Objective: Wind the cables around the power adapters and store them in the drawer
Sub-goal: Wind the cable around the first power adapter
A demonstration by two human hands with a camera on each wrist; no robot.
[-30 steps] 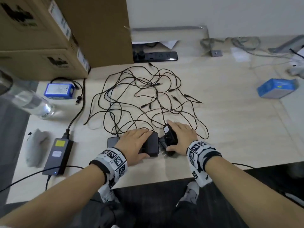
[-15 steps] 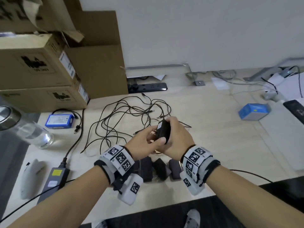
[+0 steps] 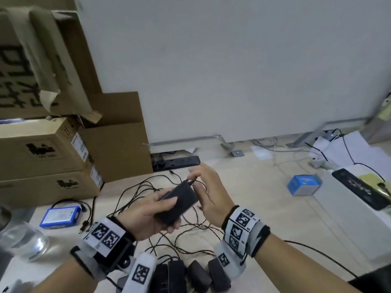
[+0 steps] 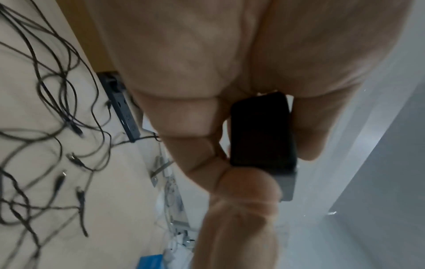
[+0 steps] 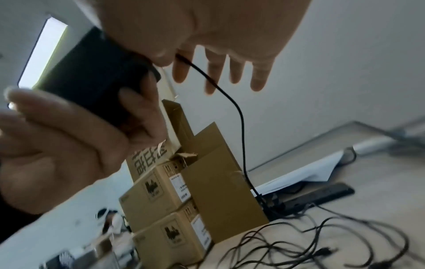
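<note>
- Black plastic, that's the adapter [image 3: 176, 203] lifted off the desk [image 3: 254, 197], sitting mid-frame in the head view, tilted, its far end higher.
- Left hand [image 3: 146, 216] grips it: thumb on top, fingers curled underneath. From the left wrist view the adapter [image 4: 262, 131] shows clamped between thumb and fingers [image 4: 184, 116].
- Right hand [image 3: 209, 193] is just right of the adapter, thumb and forefinger pinching the cable [image 5: 232, 105] right where it leaves the adapter's upper end; the other fingers [image 5: 236, 71] are spread straight and hold nothing.
- From the right wrist view the cable hangs down from that pinch in one slack curve to the desk.
- Below the hands, a tangle of thin black cables [image 3: 190, 229] lies loose on the desk, centre of the frame; several plug tips [image 4: 74, 158] show at the left of the left wrist view.
- Four more adapters [image 3: 196, 275] lie side by side at the bottom centre, near the desk's front edge, partly hidden by the wrists.
- Cardboard boxes [image 3: 42, 157] are stacked at the upper left; a black power strip [image 3: 179, 162] lies against the wall behind the tangle.
- Blue battery pack [image 3: 61, 216] at the lower left with its own lead; a small blue box [image 3: 303, 185] at the right; a clear bottle [image 3: 23, 240] at the far left edge.
- No drawer shows in any view.
</note>
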